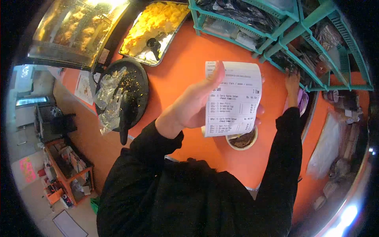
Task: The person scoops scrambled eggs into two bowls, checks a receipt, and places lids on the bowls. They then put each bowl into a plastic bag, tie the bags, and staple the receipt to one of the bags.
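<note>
One paper receipt [233, 98] is in the left hand [188, 107], gripped between the thumb, which lies over its printed face, and the fingers, which are mostly behind it. The white sheet is slightly curved, with two blocks of listed items printed on it. The left forearm comes up from the lower left, bent inward above the orange desk [193, 152].

The right hand [292, 79] is stretched well forward, palm down, its fingers at the lower edge of the teal plastic racks [272, 43]. Whether it grips anything cannot be told. Both arms wear black sleeves [280, 146].

Partly covered by the receipt, one round pale-rimmed bowl [242, 141] holds something brown. Left of the left hand lies one round dark board [143, 85], strewn with crumbs and crumpled clear plastic [108, 89]; one long black handle [124, 118] crosses its edge. Beyond that hand is one rectangular metal tray [162, 59] heaped with lumpy yellow food [156, 23], and to its left one glass-fronted case [75, 35]. Right of the right hand is a purple item [303, 100].
</note>
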Action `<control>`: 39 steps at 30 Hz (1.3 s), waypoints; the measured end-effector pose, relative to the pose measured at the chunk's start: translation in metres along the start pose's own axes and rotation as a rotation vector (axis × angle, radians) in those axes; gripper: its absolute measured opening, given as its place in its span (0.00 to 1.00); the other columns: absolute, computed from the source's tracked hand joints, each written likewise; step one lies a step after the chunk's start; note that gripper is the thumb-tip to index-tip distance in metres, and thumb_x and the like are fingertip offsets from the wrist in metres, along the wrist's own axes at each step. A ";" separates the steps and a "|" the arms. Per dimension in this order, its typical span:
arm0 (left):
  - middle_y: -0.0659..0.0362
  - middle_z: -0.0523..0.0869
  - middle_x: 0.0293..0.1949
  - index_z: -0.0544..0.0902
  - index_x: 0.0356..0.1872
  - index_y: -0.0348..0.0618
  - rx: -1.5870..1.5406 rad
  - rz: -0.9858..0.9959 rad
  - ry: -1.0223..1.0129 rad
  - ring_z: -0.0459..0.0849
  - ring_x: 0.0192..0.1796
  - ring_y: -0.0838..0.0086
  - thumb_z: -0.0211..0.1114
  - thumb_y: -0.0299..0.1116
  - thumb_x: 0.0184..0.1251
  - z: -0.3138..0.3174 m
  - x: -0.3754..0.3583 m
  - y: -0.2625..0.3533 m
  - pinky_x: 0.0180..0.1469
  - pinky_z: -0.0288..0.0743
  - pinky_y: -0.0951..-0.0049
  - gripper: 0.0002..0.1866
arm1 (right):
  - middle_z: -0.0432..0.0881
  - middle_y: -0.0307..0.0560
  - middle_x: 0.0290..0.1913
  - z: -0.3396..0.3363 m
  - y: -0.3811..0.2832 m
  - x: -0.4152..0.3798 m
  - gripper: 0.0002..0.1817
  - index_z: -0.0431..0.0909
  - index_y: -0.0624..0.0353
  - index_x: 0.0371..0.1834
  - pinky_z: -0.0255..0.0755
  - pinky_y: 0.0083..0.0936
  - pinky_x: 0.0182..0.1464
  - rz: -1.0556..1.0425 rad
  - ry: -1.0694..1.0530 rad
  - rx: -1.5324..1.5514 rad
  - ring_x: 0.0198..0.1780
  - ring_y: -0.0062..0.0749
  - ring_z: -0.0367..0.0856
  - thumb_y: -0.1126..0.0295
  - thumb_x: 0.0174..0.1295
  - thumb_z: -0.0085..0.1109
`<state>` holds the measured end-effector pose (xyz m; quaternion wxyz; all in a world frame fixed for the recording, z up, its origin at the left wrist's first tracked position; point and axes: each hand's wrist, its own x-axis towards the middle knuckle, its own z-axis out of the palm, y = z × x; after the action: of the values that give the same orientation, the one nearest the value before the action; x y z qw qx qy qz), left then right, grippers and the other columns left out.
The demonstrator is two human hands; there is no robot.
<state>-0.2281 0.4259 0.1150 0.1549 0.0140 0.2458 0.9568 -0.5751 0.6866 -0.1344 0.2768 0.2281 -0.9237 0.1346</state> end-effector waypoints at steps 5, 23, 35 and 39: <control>0.38 0.75 0.46 0.56 0.61 0.35 0.084 0.016 0.120 0.75 0.49 0.48 0.36 0.67 0.56 -0.006 0.010 0.010 0.53 0.67 0.54 0.44 | 0.74 0.64 0.45 0.018 0.020 0.021 0.29 0.70 0.58 0.51 0.71 0.47 0.43 0.123 -0.564 -0.325 0.47 0.53 0.75 0.45 0.58 0.39; 0.40 0.74 0.48 0.61 0.59 0.38 0.058 0.210 0.391 0.72 0.51 0.45 0.40 0.61 0.61 -0.056 -0.048 0.030 0.53 0.67 0.50 0.37 | 0.80 0.53 0.29 0.006 0.018 0.016 0.12 0.77 0.62 0.29 0.71 0.40 0.32 0.509 0.213 0.391 0.31 0.48 0.78 0.63 0.48 0.54; 0.41 0.75 0.45 0.61 0.59 0.35 0.106 0.276 0.375 0.76 0.47 0.47 0.38 0.62 0.61 -0.015 -0.061 0.027 0.51 0.69 0.52 0.38 | 0.78 0.60 0.35 0.026 0.052 0.023 0.18 0.76 0.57 0.40 0.68 0.43 0.37 0.150 0.071 -0.099 0.36 0.56 0.76 0.57 0.59 0.43; 0.40 0.76 0.44 0.60 0.58 0.33 0.119 0.284 0.312 0.76 0.46 0.47 0.37 0.63 0.59 -0.006 -0.065 0.027 0.50 0.69 0.52 0.40 | 0.77 0.62 0.38 -0.025 0.005 0.007 0.21 0.75 0.61 0.41 0.67 0.41 0.41 0.187 0.308 0.154 0.40 0.55 0.74 0.55 0.62 0.39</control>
<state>-0.1747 0.3810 0.1262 -0.0222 -0.0906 0.3186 0.9433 -0.5717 0.6979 -0.1107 0.3830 0.1383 -0.8745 0.2635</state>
